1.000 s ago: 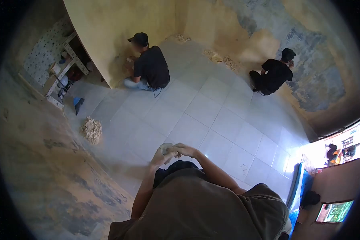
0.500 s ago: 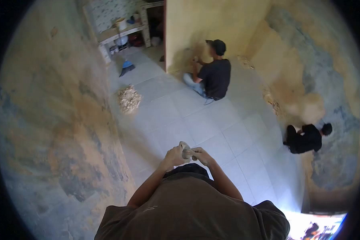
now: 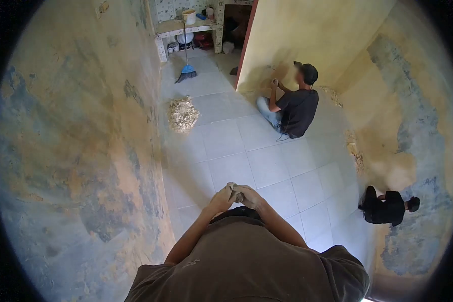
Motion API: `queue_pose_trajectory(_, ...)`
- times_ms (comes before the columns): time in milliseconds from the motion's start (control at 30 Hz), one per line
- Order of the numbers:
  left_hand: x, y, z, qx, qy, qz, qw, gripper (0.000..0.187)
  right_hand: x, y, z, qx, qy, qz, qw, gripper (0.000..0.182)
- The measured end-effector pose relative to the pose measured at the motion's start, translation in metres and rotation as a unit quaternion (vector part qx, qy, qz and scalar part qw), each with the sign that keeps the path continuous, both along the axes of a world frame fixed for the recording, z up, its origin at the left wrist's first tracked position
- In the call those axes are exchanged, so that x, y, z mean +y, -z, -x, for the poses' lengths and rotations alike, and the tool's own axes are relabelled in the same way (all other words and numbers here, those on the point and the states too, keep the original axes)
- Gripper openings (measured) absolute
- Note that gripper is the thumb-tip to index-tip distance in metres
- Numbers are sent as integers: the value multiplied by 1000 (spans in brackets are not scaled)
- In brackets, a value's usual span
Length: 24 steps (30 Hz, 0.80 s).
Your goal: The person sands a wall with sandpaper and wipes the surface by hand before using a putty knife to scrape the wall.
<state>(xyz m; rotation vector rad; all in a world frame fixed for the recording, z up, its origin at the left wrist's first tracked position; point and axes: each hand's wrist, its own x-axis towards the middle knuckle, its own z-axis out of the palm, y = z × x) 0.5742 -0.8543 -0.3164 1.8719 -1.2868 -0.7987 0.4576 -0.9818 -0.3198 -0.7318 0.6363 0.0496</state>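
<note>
Both hands meet in front of my waist, above the tiled floor. My left hand [image 3: 221, 200] is closed round a small greyish, crumpled piece, perhaps sandpaper or cloth [image 3: 232, 191]. My right hand [image 3: 250, 197] is closed against the same piece from the other side, its fingers bent and touching it. What the piece is cannot be made out clearly, and the fingers hide part of it.
A heap of pale scraps [image 3: 183, 115] lies by the left wall [image 3: 100, 166]. Beyond it stands a blue broom [image 3: 187, 70] near a tiled counter [image 3: 168, 29]. One person [image 3: 299, 110] sits by the yellow wall; another person [image 3: 387, 207] is at the right wall.
The camera view has turned, so the room appears shifted right and slightly down. My hands have come closer together, and my right fingers now cover more of the greyish piece.
</note>
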Motion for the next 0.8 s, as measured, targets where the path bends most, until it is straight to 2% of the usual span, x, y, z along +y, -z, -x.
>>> queue_pose_trajectory(100,2,7,-17,13,35,12,999,45,-9,-4,-4,4,-56,-19,998,22)
queue_pose_trajectory(200,1,-6,-29,24,46,-27,998,46,-14,4,-9,-8,-92,100,991,23)
queue_pose_trajectory(400,-10,-19,-47,24,73,-42,996,48,-25,3,-17,13,-76,119,990,25)
queue_pose_trajectory(433,-15,-17,-50,11,73,-37,997,49,-29,6,-17,-7,-62,104,993,25)
queue_pose_trajectory(533,-25,-22,-51,-22,69,-44,996,50,-37,5,-21,31,-47,76,996,26)
queue_pose_trajectory(633,-36,-25,-56,-52,68,-76,993,50,-49,-13,-30,-8,-54,65,996,26)
queue_pose_trajectory(800,-63,-17,-94,-61,73,-117,989,51,-82,23,-64,-33,-98,139,985,24)
